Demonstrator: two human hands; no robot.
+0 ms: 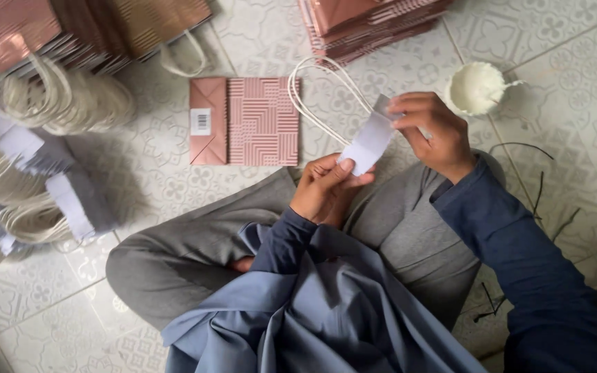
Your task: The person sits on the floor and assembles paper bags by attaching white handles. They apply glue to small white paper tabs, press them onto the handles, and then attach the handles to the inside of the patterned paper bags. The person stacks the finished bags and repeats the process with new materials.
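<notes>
While I watch the head view, both hands pinch a white paper strip over the lap: left hand grasps its lower end, right hand its top. A cord loop runs off it toward the flat pink bag on the floor. Glue cup sits just beside the right hand.

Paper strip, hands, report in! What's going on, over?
Left hand pinches paper strip at its lower end. Right hand grips its top, cord loop attached. Flat pink bag on floor ahead, glue cup beside right hand. Nothing blocking.
</notes>
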